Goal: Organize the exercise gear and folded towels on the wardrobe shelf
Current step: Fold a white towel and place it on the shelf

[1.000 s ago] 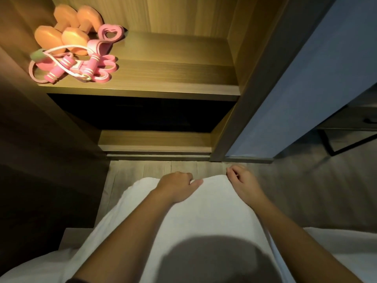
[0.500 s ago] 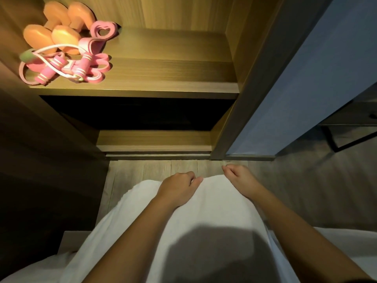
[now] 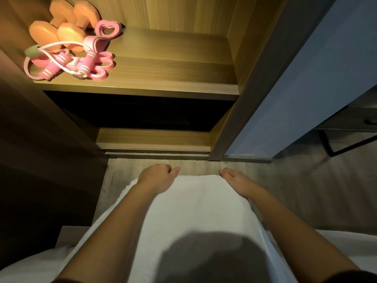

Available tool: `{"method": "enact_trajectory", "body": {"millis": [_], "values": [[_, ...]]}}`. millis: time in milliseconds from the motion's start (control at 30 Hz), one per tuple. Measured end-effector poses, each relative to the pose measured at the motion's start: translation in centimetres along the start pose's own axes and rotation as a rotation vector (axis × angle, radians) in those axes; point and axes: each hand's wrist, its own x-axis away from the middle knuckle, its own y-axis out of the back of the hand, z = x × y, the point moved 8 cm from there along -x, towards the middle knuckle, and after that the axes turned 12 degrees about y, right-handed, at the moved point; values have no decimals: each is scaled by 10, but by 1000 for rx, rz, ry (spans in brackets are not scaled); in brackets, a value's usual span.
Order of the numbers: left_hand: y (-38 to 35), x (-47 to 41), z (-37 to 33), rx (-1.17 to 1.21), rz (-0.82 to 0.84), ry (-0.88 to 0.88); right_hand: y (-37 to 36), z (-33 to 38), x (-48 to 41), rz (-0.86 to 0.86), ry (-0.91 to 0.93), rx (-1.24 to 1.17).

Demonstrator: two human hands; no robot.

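The left grip (image 3: 157,176) is clenched over the far edge of a white towel (image 3: 200,205), knuckles up, fingers curled down past the hem and the thumb pointing inward towards the other hand. The right grip (image 3: 234,180) grasps the same far edge at its other corner, fingertips tucked round the cloth. The towel stretches flat between the two grips and runs back from them towards the person, passing under both forearms. A dark shadow (image 3: 214,260) lies across its near part.

Just past the grips is a strip of pale wood floor (image 3: 183,164), and beyond that the open wardrobe. Its lit shelf (image 3: 163,78) sits well above and ahead of both grips. At the shelf's end on the left grip's side, two orange dumbbells (image 3: 61,27) lie close together against the back corner. Touching them, on the side nearer the grips, is a tangle of pink exercise bands (image 3: 69,64) with striped handles and heart-shaped loops.

Outward of the right grip and beyond it stands a blue panel (image 3: 306,88). White bedding (image 3: 346,242) shows behind both grips, either side of the towel.
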Motion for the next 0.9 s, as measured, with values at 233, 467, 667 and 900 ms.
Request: {"method": "enact_trajectory", "body": {"millis": [233, 467, 667, 900], "values": [[-18, 30, 79, 684, 176, 61, -35, 89, 18, -20, 364, 282], [-22, 49, 116, 600, 262, 97, -66, 104, -5, 250, 308, 477], [-60, 61, 154, 811, 366, 414, -84, 146, -8, 265, 374, 285], [-91, 73, 204, 643, 383, 615, -127, 208, -22, 256, 471, 406]]}}
